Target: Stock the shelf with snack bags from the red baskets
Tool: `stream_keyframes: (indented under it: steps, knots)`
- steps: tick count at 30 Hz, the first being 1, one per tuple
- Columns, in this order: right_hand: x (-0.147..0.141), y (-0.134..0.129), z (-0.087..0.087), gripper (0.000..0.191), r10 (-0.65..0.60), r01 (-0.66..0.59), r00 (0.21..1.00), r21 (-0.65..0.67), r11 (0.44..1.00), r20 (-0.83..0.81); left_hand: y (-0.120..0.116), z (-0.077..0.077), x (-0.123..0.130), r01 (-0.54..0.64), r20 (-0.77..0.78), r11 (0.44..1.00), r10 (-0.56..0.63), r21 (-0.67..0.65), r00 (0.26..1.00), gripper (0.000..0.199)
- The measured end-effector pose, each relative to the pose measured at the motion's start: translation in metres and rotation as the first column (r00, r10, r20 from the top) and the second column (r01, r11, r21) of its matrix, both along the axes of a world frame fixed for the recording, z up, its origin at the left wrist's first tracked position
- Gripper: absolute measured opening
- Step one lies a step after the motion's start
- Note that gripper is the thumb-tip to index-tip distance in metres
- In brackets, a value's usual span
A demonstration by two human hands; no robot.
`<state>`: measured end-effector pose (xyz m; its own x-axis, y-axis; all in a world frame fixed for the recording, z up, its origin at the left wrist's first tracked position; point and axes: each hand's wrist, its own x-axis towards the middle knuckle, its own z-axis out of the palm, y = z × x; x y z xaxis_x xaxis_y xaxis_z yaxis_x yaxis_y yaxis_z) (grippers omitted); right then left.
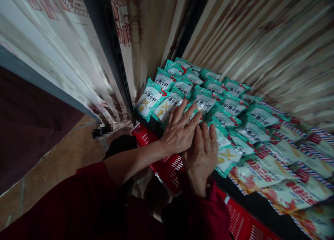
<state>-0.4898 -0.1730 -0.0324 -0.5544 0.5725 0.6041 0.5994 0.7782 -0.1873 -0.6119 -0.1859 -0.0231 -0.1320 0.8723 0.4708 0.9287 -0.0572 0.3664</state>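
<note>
Here, pale pleated curtains (250, 55) with dark red drawings fill the top of the view, broken by two dark posts (104, 31). At lower left, a brown tiled floor (78, 153) shows beside a dark purple cloth (31, 128).

A black shelf (250, 198) runs from the centre to the lower right, loaded with snack bags in two groups. Green bags (150, 100), white in the middle with black Chinese characters, lie in close, overlapping rows in front of the curtains. To their right are larger cream bags (263, 170) with red lettering and striped edges. Red plastic baskets (237, 212) with slotted walls sit below the shelf's near edge.

Two bare hands reach in from below, over the near rows of green bags, their inner edges meeting or overlapping. The left hand (180, 130) is open, palm down, its straight fingers slightly spread across the bags. The right hand (200, 154) is just beside it, also open, fingers straight and close together. Whether either palm presses on a bag is hard to tell. Dark red sleeves (96, 177) cover the arms, the right one reaching nearly to the wrist.
</note>
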Motion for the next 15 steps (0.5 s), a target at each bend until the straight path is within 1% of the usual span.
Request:
stream_keyframes:
  steps: [4, 6, 10, 13, 15]
  knots:
    - [0.001, 0.003, -0.005, 0.059, -0.004, 0.005, 0.999, -0.032, 0.999, 0.048, 0.002, -0.010, 0.001, 0.009, -0.025, 0.999, -0.010, -0.037, 1.000, 0.043]
    - [0.000, 0.003, -0.004, 0.057, -0.004, 0.007, 0.998, -0.042, 0.999, 0.060, 0.003, -0.013, 0.001, 0.013, -0.033, 0.999, -0.014, -0.042, 0.999, 0.043]
    - [0.004, 0.001, 0.005, 0.055, -0.019, 0.019, 0.999, 0.002, 1.000, 0.035, 0.001, -0.007, -0.001, -0.019, -0.035, 1.000, 0.019, -0.016, 0.999, 0.043]
    - [0.013, -0.001, 0.011, 0.056, -0.116, 0.115, 0.993, 0.068, 0.991, 0.019, -0.001, -0.002, -0.005, -0.066, -0.017, 0.998, 0.066, 0.007, 0.998, 0.047]
    - [0.021, 0.000, 0.009, 0.055, -0.198, 0.195, 0.980, 0.082, 0.977, 0.031, -0.001, -0.002, -0.008, -0.085, 0.002, 0.996, 0.085, 0.015, 0.996, 0.050]
